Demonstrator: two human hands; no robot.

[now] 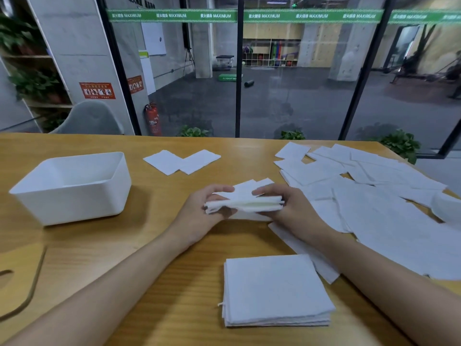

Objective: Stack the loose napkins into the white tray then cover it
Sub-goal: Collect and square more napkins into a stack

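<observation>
Now both sets of fingers clamp a small bundle of napkins point(245, 204), left hand point(199, 212) and right hand point(284, 208) at opposite ends, above the table point(174, 245). Square the edges before lifting leftward into the empty white tray point(72, 188).

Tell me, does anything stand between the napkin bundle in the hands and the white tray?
Nothing visible does. The left hand and right hand hold the napkin bundle; only bare table lies between it and the white tray to its left, whose top is open.
</observation>
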